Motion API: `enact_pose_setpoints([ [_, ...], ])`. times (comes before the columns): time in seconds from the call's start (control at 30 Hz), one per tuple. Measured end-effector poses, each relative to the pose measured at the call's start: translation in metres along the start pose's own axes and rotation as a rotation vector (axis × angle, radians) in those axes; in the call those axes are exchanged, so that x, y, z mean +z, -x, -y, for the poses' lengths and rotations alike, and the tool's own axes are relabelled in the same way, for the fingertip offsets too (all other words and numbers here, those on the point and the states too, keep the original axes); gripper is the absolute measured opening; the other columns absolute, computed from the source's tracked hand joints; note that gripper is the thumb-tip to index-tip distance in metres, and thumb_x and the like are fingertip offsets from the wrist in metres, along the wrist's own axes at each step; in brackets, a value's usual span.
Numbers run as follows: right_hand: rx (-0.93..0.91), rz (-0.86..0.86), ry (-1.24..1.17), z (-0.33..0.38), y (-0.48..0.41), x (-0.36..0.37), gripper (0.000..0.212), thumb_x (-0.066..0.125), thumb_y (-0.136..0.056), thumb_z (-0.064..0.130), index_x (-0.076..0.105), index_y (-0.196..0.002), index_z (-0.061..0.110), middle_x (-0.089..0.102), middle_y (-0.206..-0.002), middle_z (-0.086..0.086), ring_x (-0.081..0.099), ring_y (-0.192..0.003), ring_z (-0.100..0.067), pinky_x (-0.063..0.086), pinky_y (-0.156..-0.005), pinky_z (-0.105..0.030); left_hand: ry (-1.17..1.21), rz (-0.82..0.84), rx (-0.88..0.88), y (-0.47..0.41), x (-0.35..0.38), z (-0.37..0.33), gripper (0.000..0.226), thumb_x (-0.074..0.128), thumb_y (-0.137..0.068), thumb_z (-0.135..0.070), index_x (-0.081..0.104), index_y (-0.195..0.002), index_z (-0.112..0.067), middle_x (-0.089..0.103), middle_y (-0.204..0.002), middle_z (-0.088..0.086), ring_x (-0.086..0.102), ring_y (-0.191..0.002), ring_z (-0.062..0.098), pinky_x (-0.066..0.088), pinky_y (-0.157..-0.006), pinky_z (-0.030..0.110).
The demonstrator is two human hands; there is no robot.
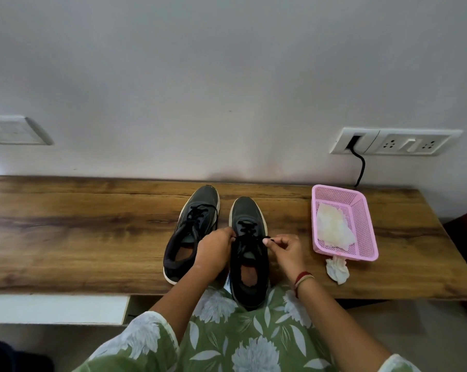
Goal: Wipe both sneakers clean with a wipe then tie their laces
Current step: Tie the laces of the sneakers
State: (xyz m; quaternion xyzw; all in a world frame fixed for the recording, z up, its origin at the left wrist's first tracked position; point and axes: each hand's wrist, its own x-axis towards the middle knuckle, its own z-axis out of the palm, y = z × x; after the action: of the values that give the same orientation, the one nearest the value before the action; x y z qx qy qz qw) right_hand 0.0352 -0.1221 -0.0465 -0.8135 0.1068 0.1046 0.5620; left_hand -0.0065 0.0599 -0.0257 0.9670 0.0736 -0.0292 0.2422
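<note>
Wood desk (92,224) vs grey wall, sockets (396,142) at 2 o'clock. Both hands (214,249) (286,249) pinch laces (249,238) on right sneaker (249,210); left sneaker (197,210) beside it. Pink basket (361,210) w/ wipes (333,226) at 3.

Home room: wooden desk (92,224) against wall, socket panel (396,142) above.

my dark grey sneakers (247,237) with black laces (249,236) and cream soles sit on the brown wood-grain table (79,224), beside a pink mesh basket (361,226), white wipe (337,270) and my green floral dress (240,339).
</note>
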Motion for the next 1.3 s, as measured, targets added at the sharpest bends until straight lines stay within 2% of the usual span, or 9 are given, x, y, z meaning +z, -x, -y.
enact_pose_setpoints([
  [0.17, 0.204, -0.027, -0.182, -0.002, 0.005, -0.009, 0.016, 0.075, -0.077, 0.014, 0.069, -0.083, 0.000, 0.067, -0.076, -0.009, 0.057, -0.069, -0.017, 0.046, -0.069, -0.026, -0.039, 0.011, -0.036, 0.003, -0.006, -0.002, 0.014, 0.043, -0.096, -0.014, 0.056, -0.096, -0.009, 0.063, -0.090, 0.010, 0.060, -0.084, 0.031, 0.036, -0.061, 0.032],
  [0.3, 0.121, -0.038, -0.178, 0.010, 0.010, -0.014, 0.008, 0.074, -0.077, 0.013, 0.068, -0.077, 0.008, 0.065, -0.072, -0.002, 0.056, -0.065, -0.008, 0.043, -0.061, -0.018, 0.031, -0.004, -0.071, 0.003, -0.009, -0.003, 0.018, 0.044, -0.097, -0.015, 0.059, -0.094, -0.005, 0.064, -0.086, 0.013, 0.060, -0.081, 0.032, 0.042, -0.062, 0.036],
  [0.5, 0.161, -0.037, -0.194, 0.014, 0.012, -0.019, 0.015, 0.075, -0.075, 0.015, 0.069, -0.083, 0.005, 0.066, -0.078, -0.008, 0.058, -0.073, -0.017, 0.044, -0.060, -0.019, 0.068, -0.042, -0.088, 0.002, -0.009, -0.001, 0.017, 0.047, -0.095, -0.013, 0.059, -0.088, -0.004, 0.065, -0.083, 0.013, 0.061, -0.077, 0.031, 0.048, -0.063, 0.039],
  [0.6, 0.156, 0.130, -0.137, 0.019, 0.023, -0.015, 0.043, 0.078, -0.070, 0.034, 0.062, -0.104, 0.012, 0.060, -0.101, -0.006, 0.058, -0.083, -0.017, 0.049, -0.065, -0.025, 0.143, -0.086, -0.025, 0.008, -0.008, 0.002, 0.016, 0.051, -0.095, -0.017, 0.062, -0.097, -0.006, 0.067, -0.087, 0.009, 0.063, -0.083, 0.027, 0.048, -0.065, 0.036],
  [0.73, 0.029, 0.347, 0.303, 0.013, 0.035, 0.002, 0.100, 0.080, -0.058, 0.052, 0.030, -0.141, 0.027, 0.033, -0.132, 0.000, 0.041, -0.121, -0.020, 0.041, -0.098, -0.036, 0.140, -0.236, 0.035, 0.021, -0.019, 0.007, 0.024, 0.055, -0.094, -0.023, 0.061, -0.114, -0.011, 0.065, -0.106, 0.005, 0.058, -0.099, 0.024, 0.046, -0.077, 0.033],
  [0.83, -0.101, 0.270, 0.694, 0.015, 0.034, 0.013, 0.079, 0.065, -0.082, 0.035, 0.018, -0.146, 0.027, 0.036, -0.135, -0.007, 0.051, -0.112, -0.027, 0.045, -0.088, -0.035, -0.022, -0.342, -0.078, 0.030, -0.029, 0.016, 0.029, 0.060, -0.089, -0.028, 0.060, -0.116, -0.017, 0.058, -0.120, 0.006, 0.051, -0.114, 0.029, 0.041, -0.089, 0.043],
  [0.97, -0.257, 0.164, 0.948, 0.019, 0.033, 0.020, 0.053, 0.041, -0.094, 0.017, 0.024, -0.143, 0.025, 0.041, -0.129, -0.007, 0.059, -0.094, -0.030, 0.046, -0.073, -0.035, -0.068, -0.166, -0.409, 0.034, -0.038, 0.037, 0.054, 0.054, -0.091, -0.041, 0.036, -0.136, -0.018, 0.026, -0.150, 0.013, 0.023, -0.141, 0.034, 0.023, -0.110, 0.055],
  [1.13, -0.299, 0.104, 1.033, 0.016, 0.018, 0.014, 0.053, 0.037, -0.095, 0.013, 0.023, -0.144, 0.026, 0.046, -0.125, -0.007, 0.058, -0.096, -0.028, 0.046, -0.076, -0.036, 0.102, 0.004, -0.515, 0.026, -0.034, 0.049, 0.057, 0.045, -0.095, -0.047, 0.031, -0.136, -0.010, 0.043, -0.134, 0.020, 0.048, -0.120, 0.039, 0.044, -0.095, 0.049],
  [1.3, -0.318, 0.039, 1.066, 0.015, -0.001, 0.002, 0.052, 0.036, -0.095, 0.011, 0.026, -0.143, 0.026, 0.048, -0.124, -0.008, 0.059, -0.095, -0.028, 0.047, -0.076, -0.036, 0.194, -0.033, -0.460, 0.021, -0.033, 0.052, 0.040, 0.038, -0.100, -0.038, 0.042, -0.125, -0.006, 0.054, -0.119, 0.020, 0.055, -0.105, 0.035, 0.046, -0.085, 0.041],
])
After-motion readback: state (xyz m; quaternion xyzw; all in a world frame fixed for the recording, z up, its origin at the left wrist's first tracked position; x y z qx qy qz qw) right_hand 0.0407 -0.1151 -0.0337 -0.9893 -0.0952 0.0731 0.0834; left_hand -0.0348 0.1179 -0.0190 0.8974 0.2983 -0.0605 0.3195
